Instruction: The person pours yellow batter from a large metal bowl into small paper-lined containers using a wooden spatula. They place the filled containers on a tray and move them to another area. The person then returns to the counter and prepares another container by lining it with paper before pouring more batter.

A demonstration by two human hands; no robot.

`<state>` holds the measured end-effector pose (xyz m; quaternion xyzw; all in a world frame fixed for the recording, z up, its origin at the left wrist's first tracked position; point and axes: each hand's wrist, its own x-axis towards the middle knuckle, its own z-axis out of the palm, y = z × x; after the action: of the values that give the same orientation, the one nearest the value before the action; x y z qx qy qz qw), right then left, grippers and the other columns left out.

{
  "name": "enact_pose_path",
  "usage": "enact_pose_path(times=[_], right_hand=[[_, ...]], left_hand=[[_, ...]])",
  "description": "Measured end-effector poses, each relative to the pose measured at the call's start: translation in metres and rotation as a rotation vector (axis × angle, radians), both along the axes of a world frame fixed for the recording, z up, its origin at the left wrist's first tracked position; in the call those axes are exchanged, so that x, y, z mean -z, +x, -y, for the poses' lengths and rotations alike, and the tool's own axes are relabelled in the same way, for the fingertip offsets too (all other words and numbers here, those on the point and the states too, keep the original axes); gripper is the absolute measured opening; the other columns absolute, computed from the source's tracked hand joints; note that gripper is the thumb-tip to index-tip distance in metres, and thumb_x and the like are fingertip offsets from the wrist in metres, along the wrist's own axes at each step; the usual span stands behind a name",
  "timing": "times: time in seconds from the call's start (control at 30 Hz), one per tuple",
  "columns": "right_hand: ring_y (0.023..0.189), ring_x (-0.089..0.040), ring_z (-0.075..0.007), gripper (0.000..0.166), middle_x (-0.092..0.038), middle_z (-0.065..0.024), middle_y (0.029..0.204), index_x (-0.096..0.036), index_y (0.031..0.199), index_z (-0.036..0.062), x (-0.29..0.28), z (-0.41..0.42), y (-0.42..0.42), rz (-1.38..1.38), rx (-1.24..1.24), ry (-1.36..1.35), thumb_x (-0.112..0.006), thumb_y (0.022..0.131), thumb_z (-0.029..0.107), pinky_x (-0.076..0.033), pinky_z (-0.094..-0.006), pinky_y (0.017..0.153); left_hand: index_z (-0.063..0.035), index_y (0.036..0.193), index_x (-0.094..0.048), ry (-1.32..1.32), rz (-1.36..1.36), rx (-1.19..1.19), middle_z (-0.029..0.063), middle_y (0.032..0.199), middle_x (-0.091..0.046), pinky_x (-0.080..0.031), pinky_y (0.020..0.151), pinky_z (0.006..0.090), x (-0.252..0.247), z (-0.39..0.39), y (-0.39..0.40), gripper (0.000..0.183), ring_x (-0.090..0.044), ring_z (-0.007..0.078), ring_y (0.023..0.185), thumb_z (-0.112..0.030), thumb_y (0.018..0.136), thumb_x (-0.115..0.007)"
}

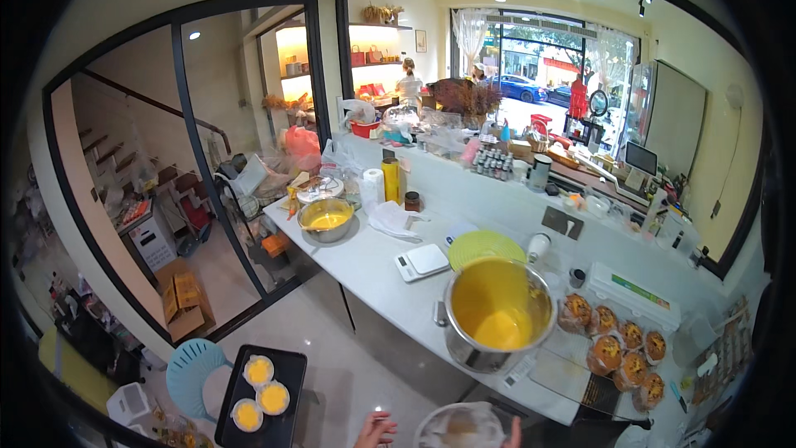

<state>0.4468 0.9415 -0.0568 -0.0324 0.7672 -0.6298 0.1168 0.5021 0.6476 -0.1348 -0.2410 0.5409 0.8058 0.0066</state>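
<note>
At the bottom edge of the view my left hand (375, 430) is half cut off. Its visible fingers are slightly parted, with nothing seen in them. Of my right hand (514, 432) only a narrow part shows, beside a round, plastic-lined container (429, 430) below the counter; whether they touch I cannot tell. A large steel pot (474, 358) with yellow liquid inside stands on the counter's front part. Lower left, a black baking tray (261, 378) bears three round cups of yellow filling (273, 397).
On the white counter (373, 274) are a steel bowl (326, 235) of yellow mixture, a kitchen scale (423, 261), a green mat (476, 247) and several topped buns (604, 354). A blue chair (194, 373) stands beside the tray. Beyond the window, a person (408, 84) is visible.
</note>
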Motion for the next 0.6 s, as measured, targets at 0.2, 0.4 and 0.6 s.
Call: enact_pose_path(times=[0.2,0.4,0.6], right_hand=[[0.055,-0.045,-0.0152,0.082,-0.044,-0.0037,0.063,-0.007,0.146,0.0116,0.014,0.189,-0.071,-0.104,-0.144,0.065,-0.051,0.078,-0.002,-0.04,-0.0285,0.054],[0.058,-0.045,-0.0163,0.081,-0.043,-0.0046,0.066,-0.012,0.145,0.0114,-0.003,0.296,-0.135,-0.194,-0.119,0.149,-0.054,0.077,-0.004,-0.041,-0.0289,0.056],[0.057,-0.045,-0.0169,0.079,-0.043,-0.0053,0.067,-0.014,0.145,0.0098,0.008,0.376,-0.223,-0.256,-0.223,0.15,-0.054,0.077,-0.003,-0.041,-0.0291,0.057]], left_hand=[[-0.002,0.129,-0.026,-0.574,-0.159,-0.023,0.0159,0.112,-0.046,-0.043,0.084,0.034,-0.066,0.111,-0.04,0.075,-0.047,0.0233,0.101,-0.024,0.075,-0.073],[0.001,0.128,-0.025,-0.983,-0.059,-0.08,0.0166,0.109,-0.039,-0.041,0.086,0.0339,-0.084,0.187,-0.11,0.081,-0.046,0.0237,0.097,-0.018,0.067,-0.076],[-0.0072,0.124,-0.032,-0.673,-0.044,-0.189,0.0016,0.082,-0.04,-0.037,0.065,0.0205,-0.042,0.287,-0.183,0.063,-0.04,0.0095,0.071,0.002,0.069,-0.06]])
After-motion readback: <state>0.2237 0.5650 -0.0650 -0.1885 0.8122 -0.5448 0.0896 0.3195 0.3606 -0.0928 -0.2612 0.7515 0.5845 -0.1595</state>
